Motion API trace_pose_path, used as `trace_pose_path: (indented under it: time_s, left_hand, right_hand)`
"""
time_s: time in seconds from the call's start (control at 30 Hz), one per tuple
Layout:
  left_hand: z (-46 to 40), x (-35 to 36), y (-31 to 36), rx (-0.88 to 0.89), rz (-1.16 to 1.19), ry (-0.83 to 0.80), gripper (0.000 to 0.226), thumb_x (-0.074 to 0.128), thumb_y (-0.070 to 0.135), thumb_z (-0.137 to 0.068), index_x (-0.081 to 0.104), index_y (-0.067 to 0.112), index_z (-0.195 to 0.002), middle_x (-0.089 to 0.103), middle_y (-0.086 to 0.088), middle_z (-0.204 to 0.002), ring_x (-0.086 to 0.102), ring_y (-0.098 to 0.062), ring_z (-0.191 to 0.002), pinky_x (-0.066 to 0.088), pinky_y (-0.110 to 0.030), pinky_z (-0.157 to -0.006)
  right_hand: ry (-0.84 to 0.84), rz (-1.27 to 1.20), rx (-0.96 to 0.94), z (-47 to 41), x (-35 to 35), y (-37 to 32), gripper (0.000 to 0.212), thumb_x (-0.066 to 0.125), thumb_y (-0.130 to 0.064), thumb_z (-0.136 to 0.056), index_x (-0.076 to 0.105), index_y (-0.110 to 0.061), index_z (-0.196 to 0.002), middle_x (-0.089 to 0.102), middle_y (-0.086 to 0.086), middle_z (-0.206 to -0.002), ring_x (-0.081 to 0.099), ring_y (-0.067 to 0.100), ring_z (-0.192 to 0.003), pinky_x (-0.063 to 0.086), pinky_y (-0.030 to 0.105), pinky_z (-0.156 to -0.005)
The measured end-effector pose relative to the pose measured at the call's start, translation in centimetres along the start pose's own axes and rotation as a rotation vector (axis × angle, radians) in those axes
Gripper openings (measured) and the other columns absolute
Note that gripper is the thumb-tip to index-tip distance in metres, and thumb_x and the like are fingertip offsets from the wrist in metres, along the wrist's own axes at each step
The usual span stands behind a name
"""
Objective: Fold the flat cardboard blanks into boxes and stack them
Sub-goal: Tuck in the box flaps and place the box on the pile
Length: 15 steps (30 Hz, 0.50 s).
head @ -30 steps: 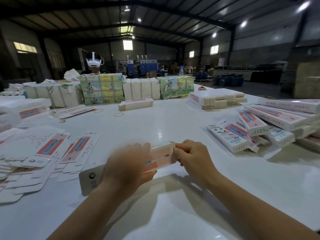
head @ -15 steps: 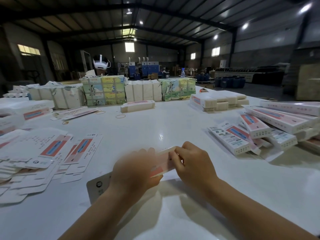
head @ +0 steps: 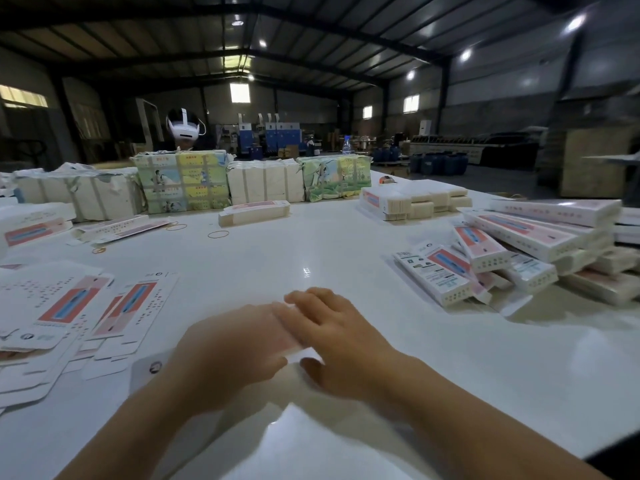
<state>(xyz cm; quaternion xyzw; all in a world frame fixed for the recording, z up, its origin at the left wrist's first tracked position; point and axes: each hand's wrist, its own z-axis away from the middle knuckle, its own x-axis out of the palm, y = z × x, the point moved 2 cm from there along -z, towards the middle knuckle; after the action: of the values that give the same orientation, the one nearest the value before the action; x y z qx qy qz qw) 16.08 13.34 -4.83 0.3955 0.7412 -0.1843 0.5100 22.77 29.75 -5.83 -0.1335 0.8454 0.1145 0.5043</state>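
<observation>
My left hand (head: 228,355) and my right hand (head: 332,337) meet over one pink-and-white cardboard blank (head: 149,368) just above the white table (head: 311,251). The hands hide most of the blank: a white flap with a round logo sticks out to the left, and a pink strip shows between the hands. My left hand is blurred and grips the blank from above. My right fingers lie across its top with the thumb below it. Flat blanks (head: 69,306) are spread at the left. Folded boxes (head: 519,244) are piled at the right.
Wrapped bundles (head: 183,181) line the table's far side, with a flat stack (head: 254,213) and a blank stack (head: 412,202) in front of them. Rubber bands (head: 218,233) lie loose. A person wearing a white headset (head: 183,128) sits behind the bundles.
My hands have closed together over the blank, and my right fingers have slid leftward across its top, so less of it shows. The view has tilted slightly.
</observation>
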Motion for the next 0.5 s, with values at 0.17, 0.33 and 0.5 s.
trace_pose_path:
  time_s: [0.17,0.33,0.5]
  left_hand:
    - [-0.3,0.3,-0.3,0.065,-0.078,0.126,0.076,0.044,0.070,-0.078,0.055,0.013,-0.127,0.064,-0.005,-0.116,0.058,-0.021,-0.097,0.045,-0.033,-0.089]
    - [-0.9,0.8,-2.2,-0.152,-0.087,0.190,0.083,0.036,0.065,-0.075,0.053,0.003,-0.127,0.056,-0.021,-0.126,0.050,-0.044,-0.113,0.039,-0.061,-0.095]
    - [-0.9,4.2,-4.1,-0.267,-0.002,-0.046,0.073,0.040,0.070,-0.063,0.069,0.019,-0.105,0.066,-0.006,-0.105,0.058,-0.035,-0.102,0.047,-0.052,-0.086]
  right_hand:
    - [0.030,0.000,0.102,0.0,-0.2,0.9,0.066,0.062,-0.025,-0.084,0.035,-0.017,-0.144,0.052,0.015,-0.127,0.044,0.034,-0.112,0.042,0.045,-0.086]
    - [0.302,-0.043,0.465,-0.1,-5.9,7.3,0.048,0.051,-0.036,-0.092,0.043,-0.023,-0.138,0.058,0.010,-0.115,0.047,0.025,-0.101,0.046,0.039,-0.083]
    - [0.492,0.221,0.737,2.4,-13.6,17.5,0.037,0.048,-0.030,-0.093,0.053,-0.019,-0.128,0.053,0.009,-0.109,0.042,0.020,-0.089,0.033,0.030,-0.072]
